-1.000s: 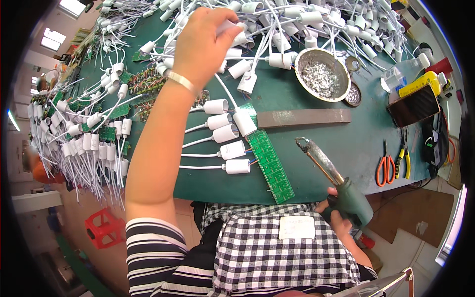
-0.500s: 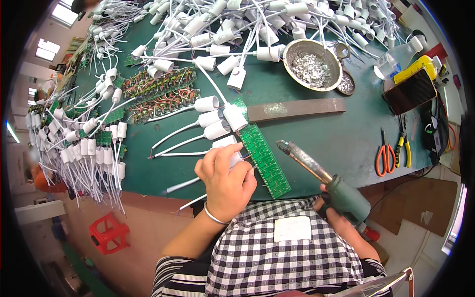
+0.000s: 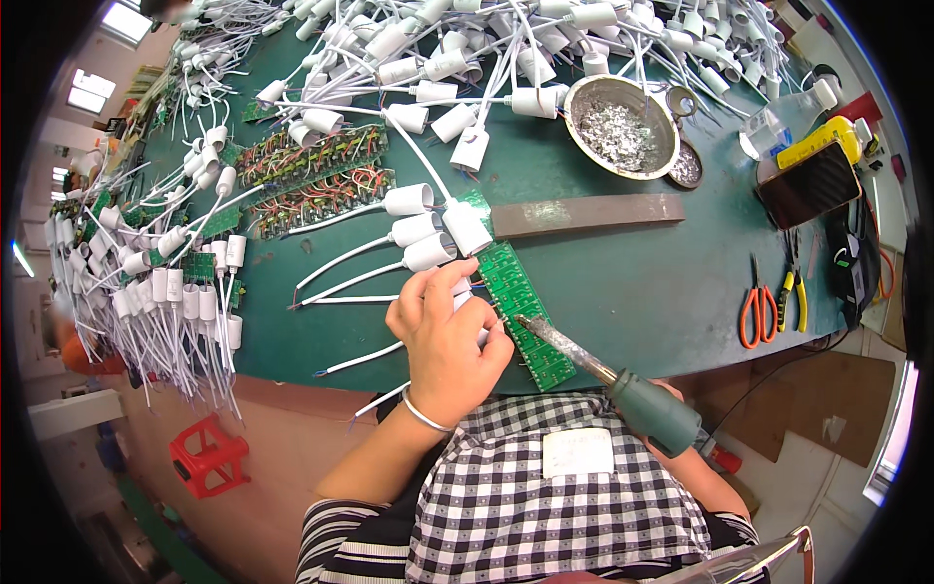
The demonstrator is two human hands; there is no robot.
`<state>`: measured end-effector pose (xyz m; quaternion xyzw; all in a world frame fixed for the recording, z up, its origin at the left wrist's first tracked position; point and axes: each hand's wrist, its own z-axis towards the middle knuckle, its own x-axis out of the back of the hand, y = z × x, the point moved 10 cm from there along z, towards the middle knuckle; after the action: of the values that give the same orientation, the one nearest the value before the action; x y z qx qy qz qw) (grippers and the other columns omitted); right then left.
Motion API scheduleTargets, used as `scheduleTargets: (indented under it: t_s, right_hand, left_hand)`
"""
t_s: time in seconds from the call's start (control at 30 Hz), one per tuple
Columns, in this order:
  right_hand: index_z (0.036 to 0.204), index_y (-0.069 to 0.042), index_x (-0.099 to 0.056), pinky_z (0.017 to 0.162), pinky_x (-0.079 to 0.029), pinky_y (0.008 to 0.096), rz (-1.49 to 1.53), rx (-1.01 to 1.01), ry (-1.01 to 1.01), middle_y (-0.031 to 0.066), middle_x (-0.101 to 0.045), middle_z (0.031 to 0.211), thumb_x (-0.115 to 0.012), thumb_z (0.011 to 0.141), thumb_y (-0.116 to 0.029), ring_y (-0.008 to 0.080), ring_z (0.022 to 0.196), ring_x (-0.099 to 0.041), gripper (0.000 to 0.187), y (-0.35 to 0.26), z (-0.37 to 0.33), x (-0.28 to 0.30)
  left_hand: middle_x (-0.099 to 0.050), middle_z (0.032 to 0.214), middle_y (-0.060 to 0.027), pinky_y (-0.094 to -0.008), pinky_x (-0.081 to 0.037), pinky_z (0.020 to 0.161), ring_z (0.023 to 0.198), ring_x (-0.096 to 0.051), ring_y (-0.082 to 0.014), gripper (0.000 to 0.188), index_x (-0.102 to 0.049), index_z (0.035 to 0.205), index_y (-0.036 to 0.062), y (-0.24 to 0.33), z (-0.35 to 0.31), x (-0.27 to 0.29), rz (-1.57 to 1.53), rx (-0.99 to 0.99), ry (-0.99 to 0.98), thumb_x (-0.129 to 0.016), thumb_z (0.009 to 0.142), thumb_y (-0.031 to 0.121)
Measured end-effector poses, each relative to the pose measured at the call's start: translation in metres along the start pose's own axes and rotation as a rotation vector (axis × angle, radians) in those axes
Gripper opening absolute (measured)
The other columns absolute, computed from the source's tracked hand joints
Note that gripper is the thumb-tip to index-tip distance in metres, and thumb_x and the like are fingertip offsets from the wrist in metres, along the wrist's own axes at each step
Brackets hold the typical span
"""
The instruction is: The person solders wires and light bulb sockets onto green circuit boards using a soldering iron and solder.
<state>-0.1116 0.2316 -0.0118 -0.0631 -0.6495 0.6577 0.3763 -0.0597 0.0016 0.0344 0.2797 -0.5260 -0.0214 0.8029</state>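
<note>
My left hand (image 3: 449, 336) is closed in a pinch at the left edge of a green circuit board strip (image 3: 526, 316). A thin wire shows at its fingertips, and a white lamp holder lies partly hidden under the fingers. My right hand (image 3: 671, 391), mostly hidden behind the handle, grips a soldering iron (image 3: 654, 414) with a dark green handle. The iron's tip (image 3: 525, 321) is at the board, close to the left fingertips. More white lamp holders (image 3: 429, 251) with cables lie along the board's left side, and another (image 3: 467, 227) lies at its far end.
A brown bar (image 3: 589, 215) lies beyond the board. Behind it stands a metal bowl (image 3: 576, 146) of silvery flakes. Pliers (image 3: 758, 313), a yellow bottle (image 3: 822, 143) and a phone (image 3: 808, 185) are at right. Heaped lamp holders (image 3: 443, 63) and wired boards (image 3: 311, 156) fill the back and left.
The soldering iron has moved left, and its tip has come from beside the board to over it. My left hand has shifted slightly right and stays pinched.
</note>
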Motion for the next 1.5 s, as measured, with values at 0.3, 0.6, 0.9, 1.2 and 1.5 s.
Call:
scheduleTargets:
  t_s: [0.3,0.6,0.9,1.2,1.5]
  right_hand:
    - [0.109,0.002,-0.060,0.079,-0.054,0.0325,-0.172,0.049,-0.042,0.0145,-0.066,0.100,-0.060,0.089,-0.024,0.0237,0.091,-0.066,0.033,0.000,-0.002,-0.007]
    - [0.111,0.003,-0.059,0.080,-0.053,0.0310,-0.088,0.061,0.012,0.0153,-0.066,0.103,-0.061,0.086,-0.017,0.0235,0.092,-0.065,0.031,0.007,-0.009,-0.003]
    - [0.112,0.003,-0.058,0.081,-0.052,0.0295,-0.009,0.071,0.078,0.0161,-0.065,0.105,-0.062,0.083,-0.010,0.0232,0.093,-0.065,0.032,0.013,-0.012,0.001]
    - [0.113,0.003,-0.057,0.082,-0.051,0.0282,0.066,0.081,0.136,0.0168,-0.064,0.108,-0.063,0.081,-0.004,0.0231,0.094,-0.065,0.034,0.013,-0.007,-0.002]
    - [0.104,-0.001,-0.061,0.078,-0.053,0.0278,-0.159,-0.108,0.027,0.0089,-0.067,0.100,-0.076,0.071,-0.011,0.0211,0.088,-0.066,0.038,0.018,-0.010,-0.006]
  left_hand:
    - [-0.051,0.122,-0.0052,-0.0474,-0.024,0.092,0.114,-0.039,-0.0310,0.012,-0.055,0.064,0.0120,0.002,0.001,0.002,0.027,-0.025,0.038,-0.067,0.063,0.013]
    - [-0.052,0.125,-0.0068,-0.0467,-0.022,0.098,0.118,-0.036,-0.0350,0.012,-0.055,0.065,0.0102,0.000,0.001,-0.001,0.012,0.003,0.004,-0.066,0.061,0.008]
    - [-0.051,0.125,-0.0076,-0.0470,-0.021,0.099,0.119,-0.035,-0.0353,0.012,-0.055,0.066,0.0100,0.000,0.000,-0.001,0.016,0.000,0.003,-0.066,0.063,0.009]
    - [-0.052,0.124,-0.0077,-0.0464,-0.025,0.098,0.117,-0.039,-0.0355,0.017,-0.055,0.071,0.0108,-0.003,-0.003,0.002,-0.043,-0.030,0.041,-0.068,0.061,0.007]
    - [-0.054,0.123,-0.0062,-0.0464,-0.025,0.099,0.115,-0.040,-0.0365,0.018,-0.056,0.070,0.0117,0.003,-0.004,0.002,-0.024,-0.078,0.029,-0.069,0.059,0.006]
